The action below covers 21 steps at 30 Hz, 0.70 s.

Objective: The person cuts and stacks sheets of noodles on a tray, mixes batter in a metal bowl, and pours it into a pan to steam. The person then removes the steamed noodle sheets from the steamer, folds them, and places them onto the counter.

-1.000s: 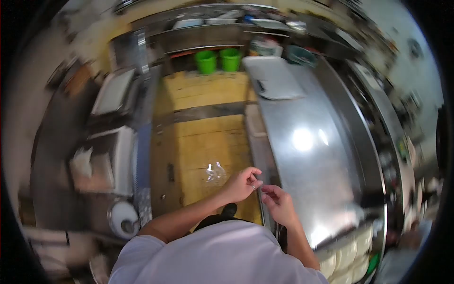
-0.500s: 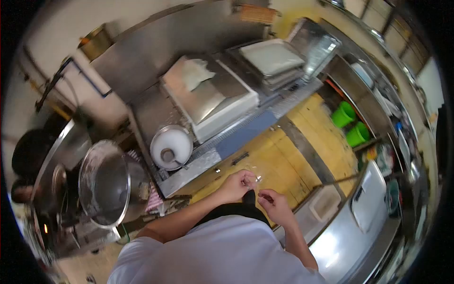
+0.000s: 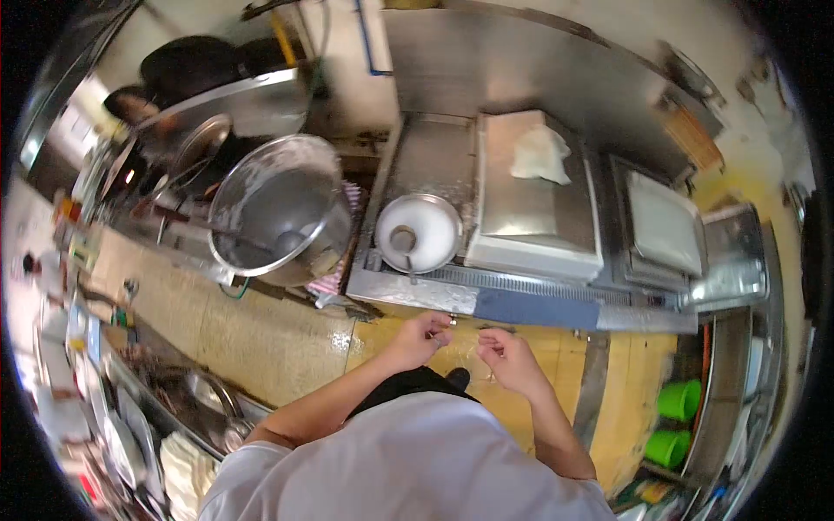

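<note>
Grips of left hand [image 3: 420,341] and right hand [image 3: 512,358] are slack, fingers half-curled; beyond the left one, a round silvery metal bowl [image 3: 380,236] of white contents [image 3: 436,227] rests on the grey steel table [image 3: 432,161].

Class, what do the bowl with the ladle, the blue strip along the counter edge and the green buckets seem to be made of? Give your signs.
Bowl: probably polished metal; its rim has a silvery-grey shine.
Blue strip: perhaps cloth or plastic sheet; matt, without shine, so I cannot settle which.
Green buckets: likely smooth plastic; bright, even colour.
</note>
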Tool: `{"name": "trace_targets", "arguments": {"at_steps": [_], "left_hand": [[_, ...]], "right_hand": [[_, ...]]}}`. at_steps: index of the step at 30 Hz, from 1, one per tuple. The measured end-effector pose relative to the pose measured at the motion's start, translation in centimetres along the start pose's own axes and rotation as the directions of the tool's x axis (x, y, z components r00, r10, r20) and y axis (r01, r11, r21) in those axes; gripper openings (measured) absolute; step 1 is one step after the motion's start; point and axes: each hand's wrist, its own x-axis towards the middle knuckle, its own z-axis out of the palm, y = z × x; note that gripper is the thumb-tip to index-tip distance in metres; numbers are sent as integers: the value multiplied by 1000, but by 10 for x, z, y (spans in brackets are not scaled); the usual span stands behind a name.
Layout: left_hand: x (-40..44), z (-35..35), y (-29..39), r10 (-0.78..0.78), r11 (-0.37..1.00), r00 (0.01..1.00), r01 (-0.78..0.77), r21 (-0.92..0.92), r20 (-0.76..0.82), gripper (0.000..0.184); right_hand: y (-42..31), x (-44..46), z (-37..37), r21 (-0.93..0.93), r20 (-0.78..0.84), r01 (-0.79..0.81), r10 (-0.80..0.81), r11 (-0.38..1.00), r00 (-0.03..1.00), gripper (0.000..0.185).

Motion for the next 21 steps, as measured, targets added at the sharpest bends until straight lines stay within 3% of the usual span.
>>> {"name": "trace_targets", "arguments": {"at_steps": [2, 3, 6, 7, 8, 9, 11, 13, 14, 15, 16, 17, 18, 19, 20, 21], "left_hand": [[-18, -24, 15, -31, 998, 993, 25, -55, -117, 36], [-25, -37, 10, 23, 997, 980, -38, -69, -197, 31], [-45, -82, -4, 12, 977, 873, -114, -180, -488, 24], [-58, -103, 4, 58, 982, 775, -159, -106, -629, 16], [-72, -127, 14, 25, 965, 674, -210, -159, -739, 14], [-84, -154, 19, -16, 942, 561, -270, -201, -828, 14], [-101, -218, 7, 33, 908, 322, -406, -107, -946, 18], [-104, -296, -28, 224, 932, 33, -301, 204, -974, 31], [-109, -329, -19, 163, 981, 28, -110, 159, -986, 47], [-103, -370, -39, 264, 962, -12, -69, 264, -965, 66], [-100, -394, -25, 166, 981, 29, -106, 162, -986, 80], [-91, -422, -29, 195, 980, 54, -60, 191, -979, 84], [-79, -448, -38, 338, 941, 125, -20, 338, -933, 67], [-70, -461, -29, 237, 971, 245, -88, 222, -940, 57], [-60, -464, -14, 143, 985, 369, -142, 96, -918, 47], [-51, -462, -4, 234, 970, 398, -153, 188, -887, 38]], "right_hand": [[-18, 30, 5, -49, 82, 37, -33, 998, 996, 32], [-28, 43, 11, -71, 120, 52, -44, 996, 992, 32], [-58, 82, 37, -145, 182, 111, -84, 983, 980, 32], [-68, 94, 50, -122, 198, 164, -138, 979, 970, 32], [-79, 106, 62, -99, 209, 215, -191, 972, 959, 32], [-92, 119, 75, -76, 214, 264, -243, 962, 946, 31], [-133, 143, 102, -38, 213, 375, -359, 926, 909, 30], [-184, 168, 129, -56, 217, 504, -483, 862, 848, 27], [-210, 181, 145, -36, 222, 540, -520, 841, 825, 27], [-236, 193, 161, -16, 227, 572, -555, 820, 801, 28], [-264, 206, 177, -37, 229, 640, -617, 768, 753, 30], [-291, 218, 193, -57, 230, 703, -676, 709, 700, 33], [-319, 227, 208, -74, 244, 734, -701, 675, 670, 39], [-345, 235, 223, -91, 258, 764, -726, 639, 638, 45], [-366, 244, 241, -136, 239, 842, -808, 522, 539, 52], [-385, 252, 257, -182, 228, 900, -874, 396, 430, 59]]}}
